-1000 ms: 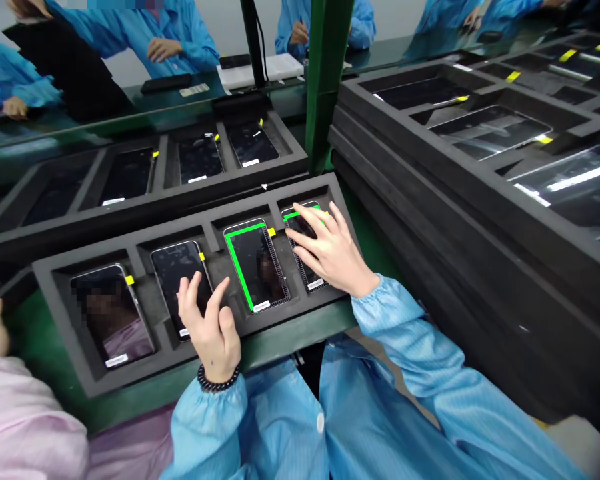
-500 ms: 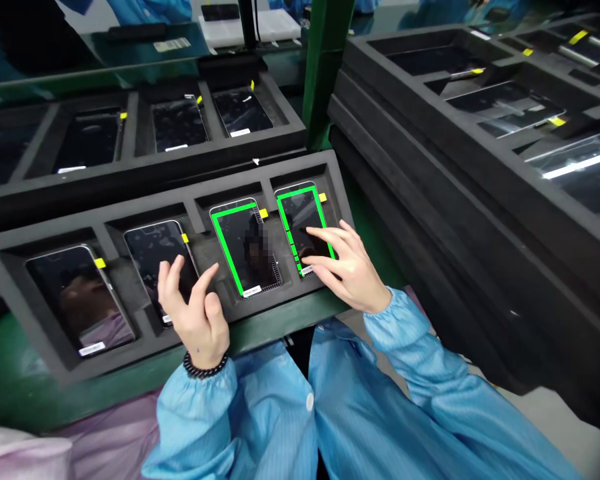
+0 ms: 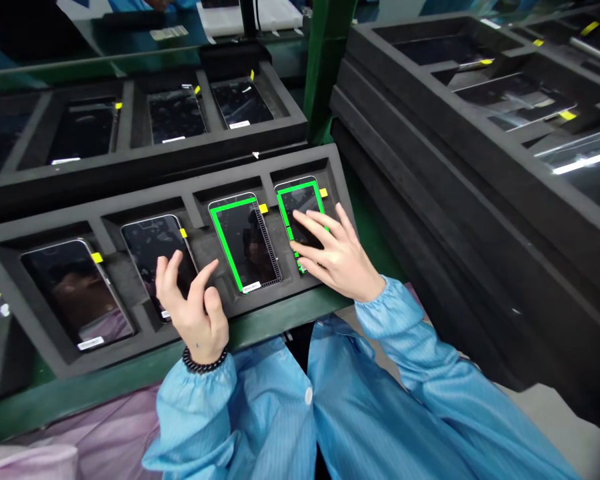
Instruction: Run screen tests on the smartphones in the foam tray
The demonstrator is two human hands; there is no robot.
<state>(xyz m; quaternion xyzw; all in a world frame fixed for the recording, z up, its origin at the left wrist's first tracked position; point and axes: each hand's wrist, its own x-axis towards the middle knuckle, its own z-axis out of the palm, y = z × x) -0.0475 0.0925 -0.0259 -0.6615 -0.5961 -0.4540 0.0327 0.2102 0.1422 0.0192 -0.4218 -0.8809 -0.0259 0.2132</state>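
Note:
My right hand (image 3: 337, 257) is over the rightmost phone screen (image 3: 300, 207), fingers spread; its fingertips lie on or just above the glass. That screen is lit with a green border, partly covered by the hand. To its left, another phone screen (image 3: 235, 233) shows green along its top and left edges and a barred strip on the right. My left hand (image 3: 197, 307), fingers apart and empty, hovers at the lower part of a dark phone screen (image 3: 150, 243). A further dark phone screen (image 3: 70, 287) lies at the far left. All rest in compartments of a black foam tray (image 3: 230, 183).
Behind is another foam tray (image 3: 180, 143) holding dark screens with yellow tabs. Stacked black trays (image 3: 410, 133) rise at the right, with screens in the top one. A green post (image 3: 325, 73) stands between them. A purple sleeve or garment (image 3: 110, 427) shows at lower left.
My right hand has shifted slightly left and up across the rightmost screen, its fingers spreading. The green segments on that screen's left edge look more broken up. My left hand is nearly still.

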